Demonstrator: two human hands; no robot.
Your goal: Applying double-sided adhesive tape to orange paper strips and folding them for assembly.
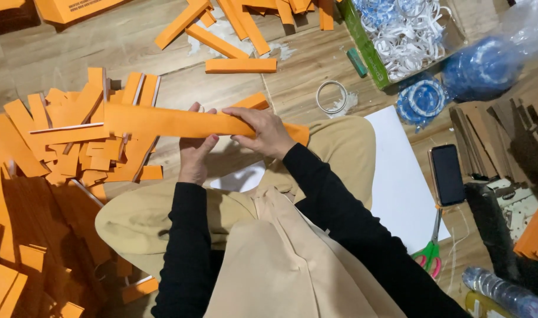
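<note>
Wooden floor (133, 41): frame-wide. Heap of flat orange cardboard strips (74, 141): left of frame. Long orange folded cardboard strip (163, 122): centre, held level above lap. Right hand (263, 132): clasped over strip. Left hand (193, 156): gripping strip from beneath. Black smartphone (447, 174): right.

Wooden plank floor (57, 56). On it: heap of orange card strips (74, 147) at left, more loose strips (241, 65) at top; a white tape ring (331, 96); white sheet (401, 176); black phone (447, 174); scissors with green and pink handles (430, 250); blue tape rolls in plastic (423, 100); clear plastic bottle (505, 294) at bottom right.
</note>
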